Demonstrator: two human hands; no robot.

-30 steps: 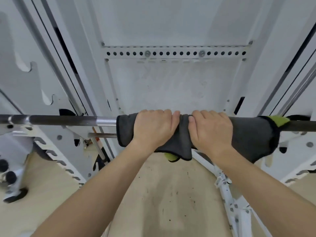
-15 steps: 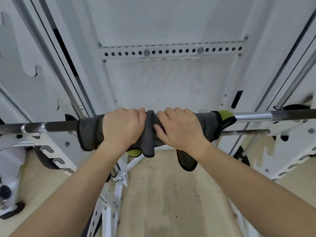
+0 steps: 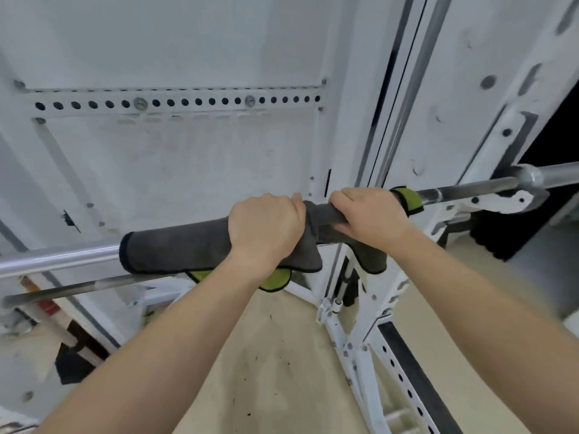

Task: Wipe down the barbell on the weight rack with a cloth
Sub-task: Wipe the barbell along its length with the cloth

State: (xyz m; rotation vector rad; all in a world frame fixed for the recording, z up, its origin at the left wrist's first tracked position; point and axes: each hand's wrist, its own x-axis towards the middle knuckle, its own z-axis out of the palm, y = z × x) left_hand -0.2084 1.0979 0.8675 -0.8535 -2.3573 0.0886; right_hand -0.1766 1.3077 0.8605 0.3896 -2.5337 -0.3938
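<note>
White weight rack (image 3: 175, 151) over a tan floor (image 3: 282, 355), barbell (image 3: 463, 191) now tilted up to the right, grey cloth (image 3: 175, 249) wrapped round it, left hand (image 3: 266, 230) and right hand (image 3: 369, 214) each with closed grip on the cloth, both shifted right of half a second ago, near the right collar.

The cloth (image 3: 175, 249) and both hands covered the middle of the bar (image 3: 463, 192), and both bar ends ran past the picture edges. The fingertips of the left hand (image 3: 264, 228) and right hand (image 3: 369, 214) curled behind the bar, unseen.
</note>
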